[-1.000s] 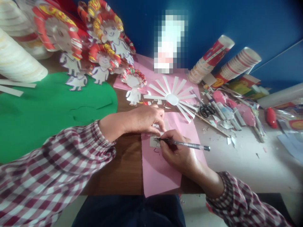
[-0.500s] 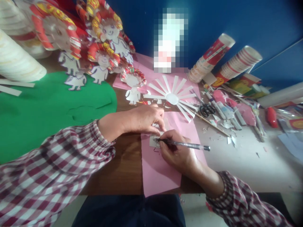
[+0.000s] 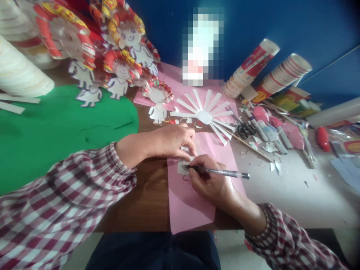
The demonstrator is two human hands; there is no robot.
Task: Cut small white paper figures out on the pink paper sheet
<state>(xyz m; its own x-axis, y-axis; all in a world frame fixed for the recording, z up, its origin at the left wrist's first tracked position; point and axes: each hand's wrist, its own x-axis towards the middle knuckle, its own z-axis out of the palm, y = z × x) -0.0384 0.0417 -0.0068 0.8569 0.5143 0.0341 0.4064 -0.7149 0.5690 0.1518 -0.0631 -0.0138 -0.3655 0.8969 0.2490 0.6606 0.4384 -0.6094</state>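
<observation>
Near the middle of the head view, my right hand (image 3: pixel 210 182) is closed around a black-tipped pen (image 3: pixel 225 172) with a clear barrel. The pen's tip touches a small piece of white paper (image 3: pixel 182 168) bearing dark drawn lines. That piece lies on a pink sheet (image 3: pixel 191 210), which also carries a few dark marks below it. My left hand (image 3: pixel 176 142) rests on the upper part of the white paper, fingers bent and thumb apart from them, pressing rather than gripping. Both hands partly cover the white paper.
Beyond my hands lies a white paper sunburst (image 3: pixel 204 117). Black-handled scissors (image 3: pixel 246 131), a thin wooden stick (image 3: pixel 253 148), markers (image 3: pixel 260 129) and scraps are on the right. Paper cup stacks (image 3: pixel 284 75) stand behind. Green sheet (image 3: pixel 62 138) and paper figures (image 3: pixel 118 86) occupy the left.
</observation>
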